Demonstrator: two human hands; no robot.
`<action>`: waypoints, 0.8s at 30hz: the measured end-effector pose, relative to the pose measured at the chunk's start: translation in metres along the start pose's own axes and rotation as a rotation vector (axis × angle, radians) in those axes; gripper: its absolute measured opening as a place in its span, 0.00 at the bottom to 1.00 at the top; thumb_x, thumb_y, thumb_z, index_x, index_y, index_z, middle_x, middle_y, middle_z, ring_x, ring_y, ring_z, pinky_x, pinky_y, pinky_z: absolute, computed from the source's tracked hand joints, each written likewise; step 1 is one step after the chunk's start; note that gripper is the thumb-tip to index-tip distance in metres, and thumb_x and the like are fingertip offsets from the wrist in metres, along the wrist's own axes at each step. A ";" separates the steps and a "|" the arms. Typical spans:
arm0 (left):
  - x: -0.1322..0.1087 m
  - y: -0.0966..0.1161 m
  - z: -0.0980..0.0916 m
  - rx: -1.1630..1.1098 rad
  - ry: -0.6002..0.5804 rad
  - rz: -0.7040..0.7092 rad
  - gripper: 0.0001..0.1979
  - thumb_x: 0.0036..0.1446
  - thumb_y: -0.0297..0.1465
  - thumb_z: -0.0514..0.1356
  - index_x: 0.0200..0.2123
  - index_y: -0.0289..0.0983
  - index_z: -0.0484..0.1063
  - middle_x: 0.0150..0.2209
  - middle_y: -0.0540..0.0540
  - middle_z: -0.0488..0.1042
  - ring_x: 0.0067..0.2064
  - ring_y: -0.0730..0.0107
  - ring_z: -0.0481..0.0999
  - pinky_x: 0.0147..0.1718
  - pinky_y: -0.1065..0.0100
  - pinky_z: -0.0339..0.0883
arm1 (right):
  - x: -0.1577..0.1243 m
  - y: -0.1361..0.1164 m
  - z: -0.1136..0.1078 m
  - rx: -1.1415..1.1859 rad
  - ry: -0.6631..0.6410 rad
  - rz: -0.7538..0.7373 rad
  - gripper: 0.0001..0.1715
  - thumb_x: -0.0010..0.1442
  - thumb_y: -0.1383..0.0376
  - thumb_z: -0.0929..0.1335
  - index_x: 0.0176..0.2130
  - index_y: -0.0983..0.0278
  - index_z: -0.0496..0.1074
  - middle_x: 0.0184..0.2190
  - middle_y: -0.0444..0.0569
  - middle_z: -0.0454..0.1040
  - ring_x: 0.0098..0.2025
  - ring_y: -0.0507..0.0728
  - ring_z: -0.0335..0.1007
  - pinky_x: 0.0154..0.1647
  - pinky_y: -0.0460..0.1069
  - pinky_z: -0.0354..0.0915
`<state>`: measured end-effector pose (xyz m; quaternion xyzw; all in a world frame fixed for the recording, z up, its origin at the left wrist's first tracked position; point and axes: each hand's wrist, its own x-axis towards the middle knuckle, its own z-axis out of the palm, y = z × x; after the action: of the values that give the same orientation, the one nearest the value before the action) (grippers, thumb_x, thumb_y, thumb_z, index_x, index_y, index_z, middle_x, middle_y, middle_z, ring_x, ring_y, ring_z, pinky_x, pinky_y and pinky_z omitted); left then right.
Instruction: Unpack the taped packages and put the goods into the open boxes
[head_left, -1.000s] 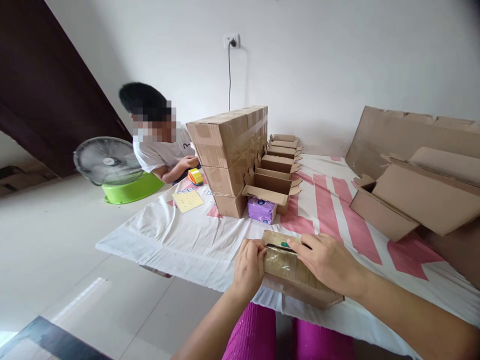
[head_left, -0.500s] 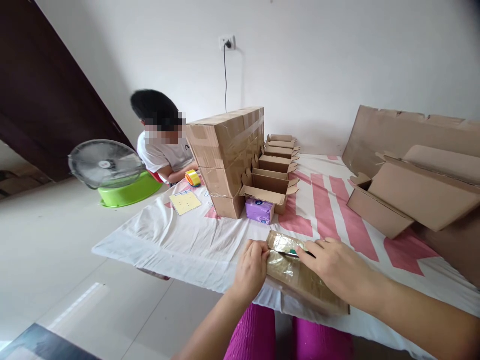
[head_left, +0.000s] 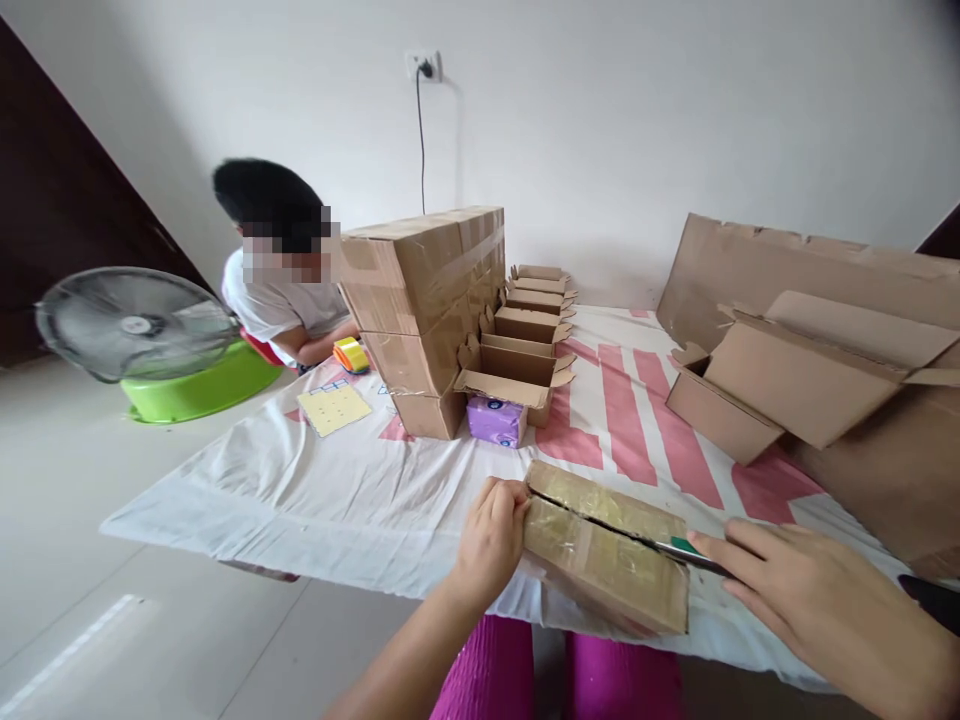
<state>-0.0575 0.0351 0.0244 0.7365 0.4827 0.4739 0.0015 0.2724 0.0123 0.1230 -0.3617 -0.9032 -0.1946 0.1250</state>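
A taped cardboard box lies at the table's near edge, with a dark slit running lengthwise through the tape on its top. My left hand is closed on the box's left end, fingers curled at the corner. In my right hand is a utility knife with a green part on it. Its blade sits in the slit close to the box's right end. A purple wrapped pack rests beyond the box, in front of an open carton.
Stacked taped boxes stand left of a row of open cartons. Larger cardboard boxes are at right. A co-worker sits at the far left, near a tape roll and a yellow sheet. A fan stands behind.
My right hand has drawn the knife rightward along the box top, and the slit now runs nearly its full length. My left hand stays on the left end. The view has shifted right.
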 end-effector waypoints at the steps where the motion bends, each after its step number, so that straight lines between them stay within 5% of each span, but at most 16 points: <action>1: -0.002 0.000 0.001 -0.043 0.038 0.027 0.08 0.66 0.23 0.49 0.35 0.40 0.62 0.34 0.45 0.74 0.37 0.65 0.72 0.36 0.64 0.69 | 0.001 0.001 -0.001 0.012 0.004 0.003 0.16 0.68 0.66 0.59 0.48 0.58 0.72 0.33 0.46 0.75 0.28 0.53 0.70 0.27 0.49 0.62; 6: -0.016 0.003 0.000 -0.344 0.172 0.042 0.08 0.64 0.26 0.55 0.46 0.41 0.61 0.37 0.46 0.72 0.37 0.66 0.74 0.36 0.64 0.71 | 0.015 -0.007 0.001 0.037 0.067 0.033 0.19 0.70 0.63 0.58 0.54 0.60 0.71 0.38 0.50 0.77 0.32 0.56 0.74 0.30 0.51 0.65; 9: -0.023 0.006 -0.010 -0.385 0.017 -0.003 0.13 0.61 0.30 0.62 0.48 0.41 0.64 0.36 0.45 0.72 0.37 0.64 0.74 0.36 0.63 0.72 | 0.021 -0.013 0.001 0.089 0.061 0.041 0.19 0.70 0.64 0.58 0.55 0.60 0.70 0.40 0.50 0.77 0.35 0.55 0.74 0.32 0.51 0.68; 11: -0.027 0.007 -0.020 -0.392 -0.105 0.062 0.08 0.61 0.28 0.60 0.43 0.41 0.67 0.35 0.45 0.72 0.38 0.63 0.74 0.35 0.62 0.72 | 0.021 -0.014 0.001 0.095 0.055 0.050 0.19 0.70 0.63 0.58 0.55 0.59 0.70 0.41 0.50 0.77 0.35 0.55 0.75 0.32 0.51 0.68; 15: -0.039 0.008 -0.032 -0.360 -0.126 0.179 0.11 0.60 0.21 0.54 0.40 0.42 0.68 0.35 0.43 0.73 0.41 0.60 0.74 0.39 0.56 0.73 | 0.016 0.001 0.013 0.124 0.036 0.142 0.19 0.70 0.61 0.59 0.56 0.59 0.68 0.42 0.50 0.78 0.35 0.56 0.77 0.31 0.50 0.69; 20: -0.057 0.012 -0.022 -0.274 -0.055 0.165 0.17 0.54 0.16 0.52 0.42 0.42 0.68 0.38 0.43 0.73 0.45 0.58 0.74 0.42 0.53 0.72 | -0.009 0.023 0.088 0.192 0.080 0.455 0.18 0.68 0.61 0.61 0.54 0.65 0.67 0.46 0.54 0.79 0.43 0.60 0.79 0.35 0.51 0.73; 24: -0.060 0.020 -0.016 -0.240 -0.023 0.132 0.18 0.52 0.15 0.51 0.41 0.41 0.67 0.38 0.43 0.71 0.44 0.59 0.72 0.42 0.54 0.72 | -0.042 0.021 0.154 0.298 -0.034 0.484 0.17 0.65 0.67 0.61 0.51 0.65 0.71 0.44 0.55 0.80 0.41 0.60 0.79 0.36 0.52 0.74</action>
<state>-0.0593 -0.0261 0.0006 0.7665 0.3728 0.5190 0.0640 0.3038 0.0688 -0.0241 -0.5475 -0.8113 -0.0180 0.2042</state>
